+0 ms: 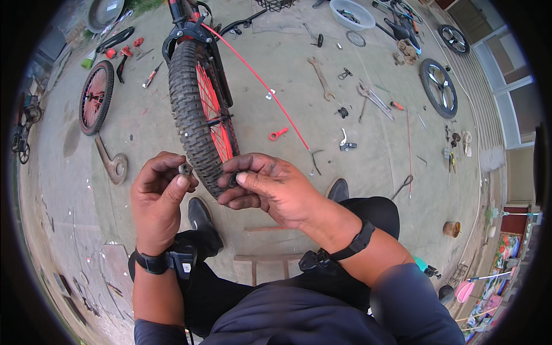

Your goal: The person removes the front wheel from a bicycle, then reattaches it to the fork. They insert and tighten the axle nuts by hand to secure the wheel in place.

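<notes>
A bicycle front wheel with a knobby tyre (187, 109) and red rim hangs from a dark fork (181, 31) straight ahead of me, with a thin red cable (270, 92) running off it to the right. My left hand (161, 195) pinches a small grey metal part (184, 169), like a nut, just left of the tyre. My right hand (270, 192) grips a small black ring-like piece (234, 178) between thumb and fingers, in front of the tyre's lower part. The fingers partly hide both pieces.
A red-rimmed wheel (95, 98) and a large spanner (112, 164) lie at the left. Several tools (322, 77), a red wrench (278, 133), a plastic basin (351, 14) and black wheels (437, 86) lie ahead and right. A small can (451, 229) stands at right.
</notes>
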The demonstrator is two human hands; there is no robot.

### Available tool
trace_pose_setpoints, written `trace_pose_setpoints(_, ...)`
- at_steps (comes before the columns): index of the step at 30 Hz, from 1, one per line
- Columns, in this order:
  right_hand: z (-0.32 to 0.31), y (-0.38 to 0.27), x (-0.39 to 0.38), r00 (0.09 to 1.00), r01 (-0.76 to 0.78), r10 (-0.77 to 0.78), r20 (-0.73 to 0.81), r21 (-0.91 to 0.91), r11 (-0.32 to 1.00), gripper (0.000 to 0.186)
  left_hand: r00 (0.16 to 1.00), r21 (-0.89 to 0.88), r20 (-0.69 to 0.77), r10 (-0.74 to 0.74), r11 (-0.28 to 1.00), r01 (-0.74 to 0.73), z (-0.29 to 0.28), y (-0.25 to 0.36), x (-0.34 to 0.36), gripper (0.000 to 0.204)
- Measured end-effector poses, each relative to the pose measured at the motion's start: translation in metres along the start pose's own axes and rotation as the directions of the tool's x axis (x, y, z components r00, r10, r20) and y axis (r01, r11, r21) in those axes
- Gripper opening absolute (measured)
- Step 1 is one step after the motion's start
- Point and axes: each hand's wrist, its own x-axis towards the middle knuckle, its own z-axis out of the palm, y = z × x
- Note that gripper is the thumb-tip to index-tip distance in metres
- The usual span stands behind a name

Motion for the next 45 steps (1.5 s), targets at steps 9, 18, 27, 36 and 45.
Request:
trace_pose_setpoints(9,0.0,-0.004,-0.001,0.999,0.004,0.003,-0.054,0.114,0.993,0.031,0.998,-0.091,-0.033,-0.051,0.995,0.048,0.0,0.001,0.0,0.026)
trace_pose_setpoints(18,0.002,-0.008,0.0,0.999,0.034,-0.029,-0.039,0.134,0.99,0.041,0.999,-0.107,-0.009,-0.036,0.994,0.035,-0.005,0.0,0.001,0.027)
trace_pose_setpoints(27,0.0,-0.01,0.001,0.997,0.039,-0.05,0.055,0.183,0.982,0.046,0.997,-0.085,-0.033,-0.074,0.994,0.071,-0.005,0.0,0.0,0.027)
trace_pose_setpoints(36,0.002,-0.012,-0.002,0.996,0.061,-0.067,0.058,0.105,0.993,0.046,0.995,-0.094,-0.05,-0.089,0.992,0.084,-0.001,-0.001,0.002,0.03)
trace_pose_setpoints(45,0.004,-0.013,-0.004,0.997,0.063,-0.067,0.041,0.084,0.994,0.043,0.994,-0.12,-0.023,-0.11,0.987,0.107,-0.001,-0.002,0.001,0.03)
